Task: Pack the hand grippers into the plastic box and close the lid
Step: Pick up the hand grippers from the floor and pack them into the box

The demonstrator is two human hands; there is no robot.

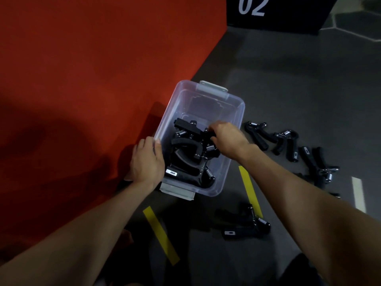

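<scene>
A clear plastic box (233,112) with grey latches stands open on the floor at the edge of a red mat. Several black hand grippers (185,155) with steel springs lie piled in its near half. My left hand (147,159) grips the box's left rim, thumb over the edge. My right hand (225,138) is inside the box, fingers curled round a black hand gripper on top of the pile. More hand grippers (288,145) lie loose on the floor to the right, and one (245,223) lies near the box's front. No lid is in view.
The red mat (82,79) fills the left side. Grey floor carries yellow tape strips (160,234) and a white strip (358,195). A black block marked 02 (268,11) stands at the back.
</scene>
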